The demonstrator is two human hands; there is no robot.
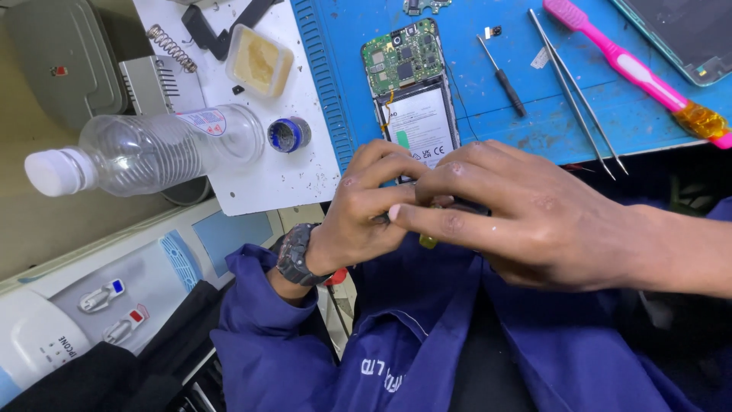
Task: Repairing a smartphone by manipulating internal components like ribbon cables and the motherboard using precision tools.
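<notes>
My left hand [364, 206] and my right hand [518, 221] meet in front of my chest, fingers pinched together around a small object with a yellow-green tip [428, 241]; most of it is hidden by the fingers. Just beyond the fingertips an opened phone [412, 91] lies on the blue work mat [534, 99], showing its green circuit board and white-labelled battery. A dark watch [296, 255] sits on my left wrist, and I wear blue sleeves.
On the mat lie a small black screwdriver [503, 78], metal tweezers [576, 91], a pink toothbrush [625, 61] and a phone back cover [686, 34]. Left, a white board [290, 172] carries a lying plastic bottle [152, 152], a flux tub [259, 61] and a blue cap [289, 134].
</notes>
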